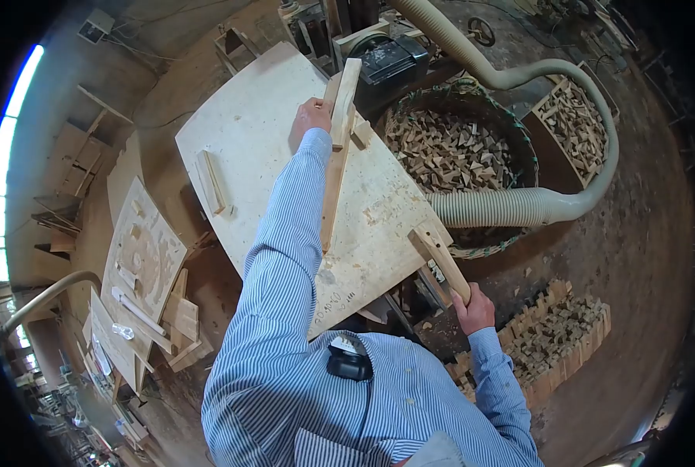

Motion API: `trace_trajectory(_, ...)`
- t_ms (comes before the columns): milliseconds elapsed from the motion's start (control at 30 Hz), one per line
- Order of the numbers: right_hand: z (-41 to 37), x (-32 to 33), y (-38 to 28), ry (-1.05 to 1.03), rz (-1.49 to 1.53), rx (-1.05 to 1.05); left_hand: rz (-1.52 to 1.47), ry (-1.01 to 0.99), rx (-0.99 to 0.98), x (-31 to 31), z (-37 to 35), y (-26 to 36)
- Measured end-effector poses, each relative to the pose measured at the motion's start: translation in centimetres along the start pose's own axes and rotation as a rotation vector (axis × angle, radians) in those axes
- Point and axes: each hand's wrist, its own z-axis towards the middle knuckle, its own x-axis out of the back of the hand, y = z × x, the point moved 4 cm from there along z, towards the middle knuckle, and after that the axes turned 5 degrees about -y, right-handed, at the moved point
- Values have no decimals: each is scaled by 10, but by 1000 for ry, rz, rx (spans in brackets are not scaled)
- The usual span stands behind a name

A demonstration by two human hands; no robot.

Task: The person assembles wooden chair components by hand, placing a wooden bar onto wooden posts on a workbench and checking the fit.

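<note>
My left hand (311,117) is at the far part of a large pale plywood board (262,117). Its fingers are closed against a long wooden strip (334,194) lying across that board. A thicker wooden bar (347,89) stands along the strip's upper end, beside a small wood block (360,132). At the board's near right corner, my right hand (474,309) is wrapped round the end of a wooden lever (445,263). The lever's other end rests over the board corner. What my left fingertips touch is partly hidden.
A woven basket (530,159) of wood offcuts stands right of the board, with a ribbed hose (503,208) across it. Stacked wood pieces (558,342) lie on the floor at right. A dark motor (394,61) sits beyond. Another board (141,249) is at left.
</note>
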Motion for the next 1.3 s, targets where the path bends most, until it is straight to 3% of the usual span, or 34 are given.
trace_trajectory(333,3,-6,6,2,-4,-8,24,109,-105,-9,23,-13)
trace_trajectory(767,-5,5,-4,-12,19,-59,45,-2,-96,-5,8,-18)
trace_trajectory(833,-5,8,-6,-23,11,-63,-98,-180,-67,-12,19,-26)
trace_trajectory(933,-4,13,-10,-45,28,-56,-149,-223,-82,-17,30,-37)
trace_trajectory(1067,-2,18,-15,-65,9,-82,-98,-131,-108,-15,26,-38)
trace_trajectory(1133,-4,23,-18,-75,17,-101,-418,-234,78,-17,34,-44)
trace_trajectory(1167,-4,24,-17,-68,7,-95,-419,-236,81,-17,38,-44)
trace_trajectory(1233,-5,25,-18,-68,-2,-88,233,67,-202,-1,43,-35)
trace_trajectory(1300,-6,27,-17,-93,-22,-116,284,79,-290,0,38,-33)
